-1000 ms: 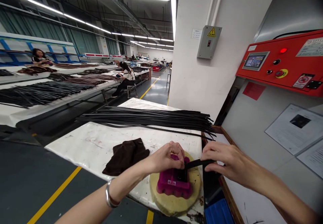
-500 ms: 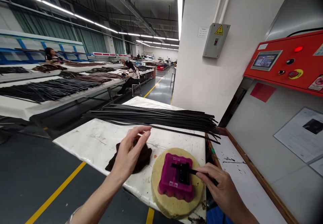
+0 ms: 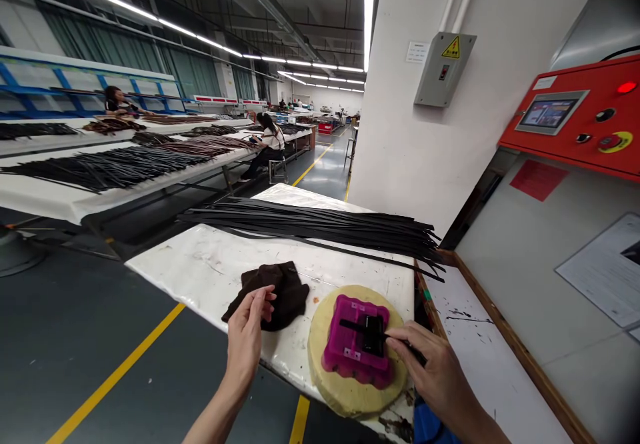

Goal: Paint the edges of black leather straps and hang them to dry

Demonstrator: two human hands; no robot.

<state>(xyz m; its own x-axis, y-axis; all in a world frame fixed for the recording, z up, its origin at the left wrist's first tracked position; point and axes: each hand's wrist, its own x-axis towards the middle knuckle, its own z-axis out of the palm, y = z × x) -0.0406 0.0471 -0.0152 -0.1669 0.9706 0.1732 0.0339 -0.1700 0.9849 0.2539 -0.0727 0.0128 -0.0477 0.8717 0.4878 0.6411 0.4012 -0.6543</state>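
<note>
My right hand (image 3: 430, 367) pinches the end of a black leather strap (image 3: 357, 326) between thumb and fingers. The strap lies across a magenta plastic jig (image 3: 355, 357), over a black block (image 3: 373, 335) set in its middle. The jig sits on a round tan pad (image 3: 350, 401) at the white table's near edge. My left hand (image 3: 245, 341) is held open, fingers spread, and overlaps the lower edge of a crumpled dark brown cloth (image 3: 280, 294). It holds nothing.
A long pile of black straps (image 3: 310, 224) lies across the far part of the white-covered table (image 3: 195, 257). A blue bin (image 3: 430, 427) sits below its right edge. A red control panel (image 3: 575, 114) is on the right. Two co-workers sit at long tables behind.
My left hand has left the jig, moved over the brown cloth and dropped toward the table edge. My right hand still pinches the strap. The view has drifted upward and rightward.
</note>
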